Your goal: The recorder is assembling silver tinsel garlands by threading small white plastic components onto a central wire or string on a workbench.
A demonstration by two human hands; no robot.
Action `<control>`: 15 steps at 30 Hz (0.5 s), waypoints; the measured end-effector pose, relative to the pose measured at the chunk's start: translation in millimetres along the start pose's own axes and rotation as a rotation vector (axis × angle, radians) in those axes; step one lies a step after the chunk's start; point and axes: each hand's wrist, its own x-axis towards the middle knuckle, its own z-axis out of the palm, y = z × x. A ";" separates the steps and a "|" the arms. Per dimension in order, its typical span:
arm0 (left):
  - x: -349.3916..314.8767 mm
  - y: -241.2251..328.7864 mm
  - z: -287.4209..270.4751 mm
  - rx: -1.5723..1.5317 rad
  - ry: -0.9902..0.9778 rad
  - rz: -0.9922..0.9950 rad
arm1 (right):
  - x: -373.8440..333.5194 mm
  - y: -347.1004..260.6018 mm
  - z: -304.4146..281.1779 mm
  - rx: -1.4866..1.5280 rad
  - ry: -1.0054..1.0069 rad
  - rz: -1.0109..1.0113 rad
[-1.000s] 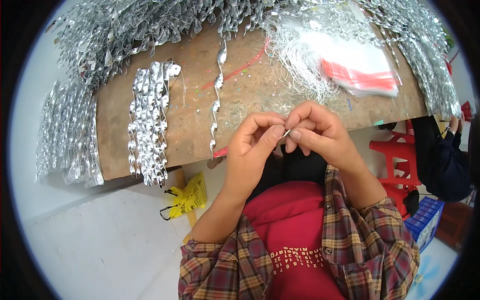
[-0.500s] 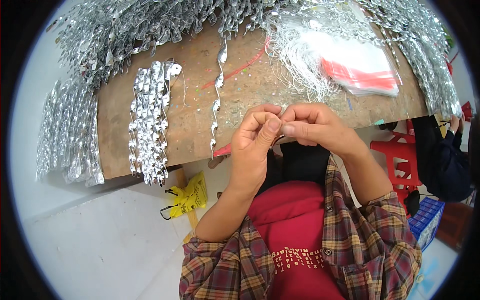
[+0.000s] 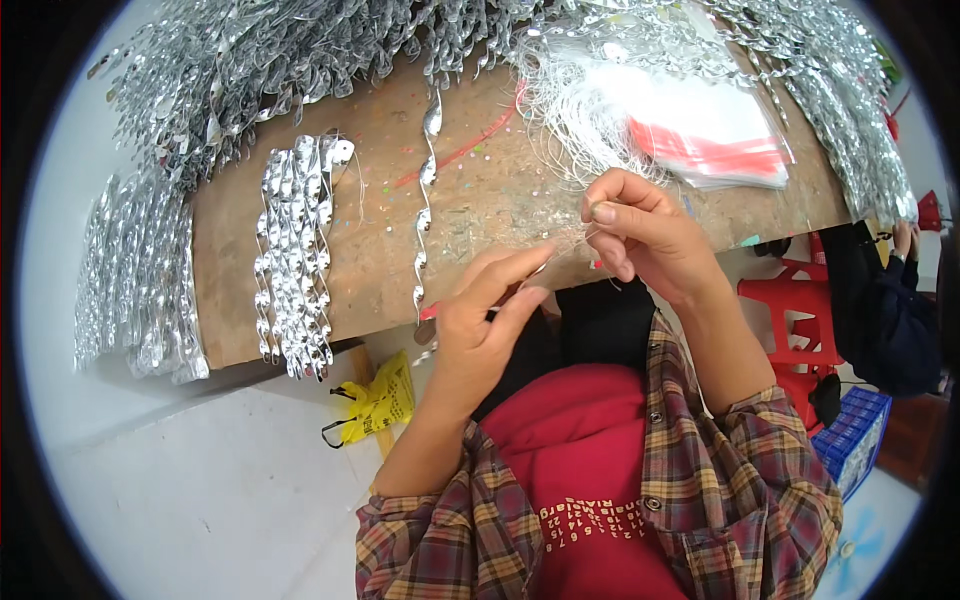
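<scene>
My left hand (image 3: 480, 315), at the table's near edge, is closed on a silver twisted strip. Part of this strip shows between the fingertips, and a spiral end (image 3: 425, 353) pokes out beside the palm. Up and to the right, my right hand (image 3: 645, 235) pinches a thin white string (image 3: 588, 238), which seems to run toward the left fingertips. A single silver twisted strip (image 3: 424, 200) lies lengthwise on the wooden table (image 3: 380, 270). Left of it rests a bundle of silver twisted strips (image 3: 297, 250).
White strings (image 3: 565, 110) lie heaped beside clear plastic bags with red bands (image 3: 710, 150). Masses of silver strips (image 3: 250, 70) cover the far edge and both sides. Below stand a yellow bag (image 3: 380, 405), a red stool (image 3: 795, 315) and a blue crate (image 3: 855, 440). Another person (image 3: 895, 320) is at right.
My hands, together before, have drawn apart. The left moved down and left with the strip; the right rose up and right with the string.
</scene>
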 end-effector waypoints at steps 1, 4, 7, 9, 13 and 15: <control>-4.7 -2.0 -5.3 0.011 -0.013 -0.052 | 0.4 1.4 -1.4 0.000 0.004 -0.001; -20.3 -4.3 -22.7 0.089 -0.046 -0.146 | 0.5 5.8 -2.0 -0.045 0.030 0.026; -41.5 -16.8 -32.8 -0.079 -0.001 -0.224 | 3.6 11.3 -2.6 -0.021 0.035 0.046; -52.9 -20.3 -37.8 -0.149 -0.016 -0.296 | 5.0 14.4 -2.2 0.001 0.003 0.099; -62.6 -25.2 -45.6 -0.286 -0.078 -0.486 | 7.7 22.9 -2.5 0.022 -0.030 0.121; -68.5 -30.8 -47.1 -0.291 -0.086 -0.503 | 8.5 25.4 -1.9 0.051 -0.032 0.116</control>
